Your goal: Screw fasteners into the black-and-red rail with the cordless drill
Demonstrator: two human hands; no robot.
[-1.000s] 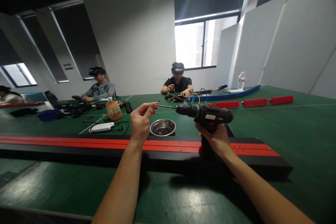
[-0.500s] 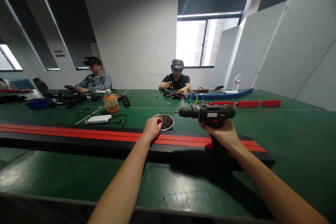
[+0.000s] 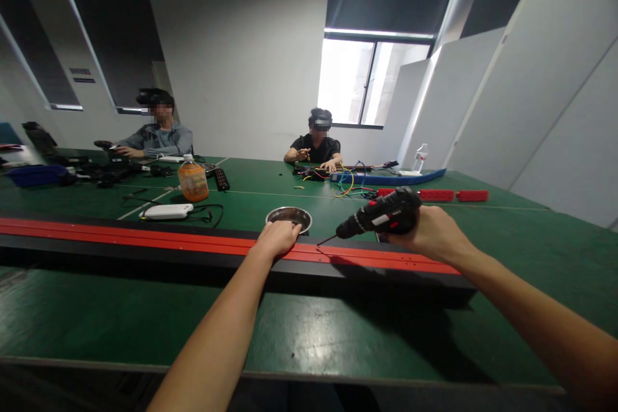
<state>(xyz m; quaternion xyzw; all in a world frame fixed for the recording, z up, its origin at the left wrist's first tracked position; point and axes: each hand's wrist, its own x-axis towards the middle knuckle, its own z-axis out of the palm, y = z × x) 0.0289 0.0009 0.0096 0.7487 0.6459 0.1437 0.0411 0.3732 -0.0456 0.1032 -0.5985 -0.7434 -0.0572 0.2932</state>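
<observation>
My right hand (image 3: 432, 234) grips a black cordless drill (image 3: 381, 217), tilted so its bit tip (image 3: 319, 243) points down at the long red and black rail (image 3: 145, 243) that runs across the green table. My left hand (image 3: 277, 238) rests on the rail just in front of a small metal bowl (image 3: 288, 217) of dark screws. Its fingers are curled, and I cannot see whether they hold anything.
An orange drink bottle (image 3: 192, 181), a white box with a black cable (image 3: 167, 211) and red blocks (image 3: 449, 195) lie beyond the rail. Two other people (image 3: 316, 145) (image 3: 157, 133) sit at the far side with coloured wires (image 3: 345, 183) and tools.
My left hand dropped from the drill's bit to the bowl, then onto the rail. The drill went from level to tilted down, its bit tip now at the rail.
</observation>
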